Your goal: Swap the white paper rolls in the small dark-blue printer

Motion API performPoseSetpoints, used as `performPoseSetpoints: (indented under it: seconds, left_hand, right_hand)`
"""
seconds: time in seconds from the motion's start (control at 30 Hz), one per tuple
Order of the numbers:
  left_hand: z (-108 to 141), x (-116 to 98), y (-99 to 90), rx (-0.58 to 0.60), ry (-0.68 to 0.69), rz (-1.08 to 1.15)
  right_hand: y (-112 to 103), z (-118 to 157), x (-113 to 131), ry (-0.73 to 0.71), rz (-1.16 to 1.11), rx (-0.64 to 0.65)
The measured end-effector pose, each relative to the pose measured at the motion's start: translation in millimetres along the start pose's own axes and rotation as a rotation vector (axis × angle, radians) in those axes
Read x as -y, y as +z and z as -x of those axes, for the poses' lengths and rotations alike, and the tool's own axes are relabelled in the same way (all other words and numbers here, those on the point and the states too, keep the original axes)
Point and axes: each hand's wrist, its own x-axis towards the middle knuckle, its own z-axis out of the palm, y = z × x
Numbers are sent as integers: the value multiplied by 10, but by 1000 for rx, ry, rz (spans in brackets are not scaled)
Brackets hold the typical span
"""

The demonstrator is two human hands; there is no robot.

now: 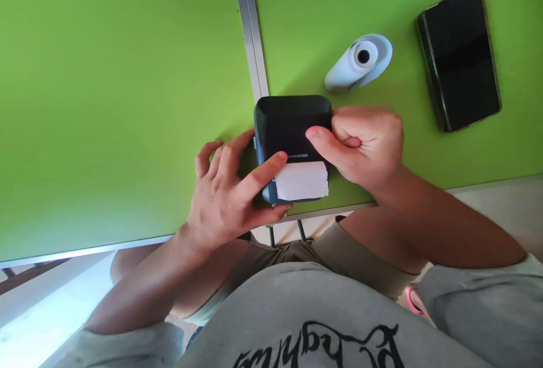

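Observation:
A small black portable label printer point(288, 125) is held near the table's front edge, between my two hands. A strip of white paper point(302, 181) sticks out of its slot, with torn-looking edges. My left hand point(224, 193) grips the printer's left side, index fingertip on top beside the paper and thumb at the near edge. Around the right side, my right hand point(369, 142) is closed, its thumb resting on the printer's lid and the other fingers curled against the side. Beyond it, a roll of white paper point(343, 74) lies partly unwound on the table.
A dark phone in a case point(462, 57) lies at the far right of the green table point(119, 85). A grey metal seam point(250, 23) runs between two table panels. The table's metal front edge point(106, 248) is close to my lap.

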Motion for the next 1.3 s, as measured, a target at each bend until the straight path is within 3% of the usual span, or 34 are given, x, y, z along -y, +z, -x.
performPoseSetpoints:
  seconds: [0.17, 0.33, 0.9, 1.3]
  left_hand:
    - [17, -9, 45, -46, -36, 29]
    - [11, -32, 41, -14, -96, 50]
    - [10, -23, 47, -11, -74, -42]
    - [15, -30, 26, 1, -62, -39]
  right_hand:
    - [20, -3, -3, -10, -28, -18]
    - [23, -11, 1, -11, -61, -41]
    - [10, 13, -31, 40, -236, -3]
    - [22, 50, -36, 90, -229, -11]
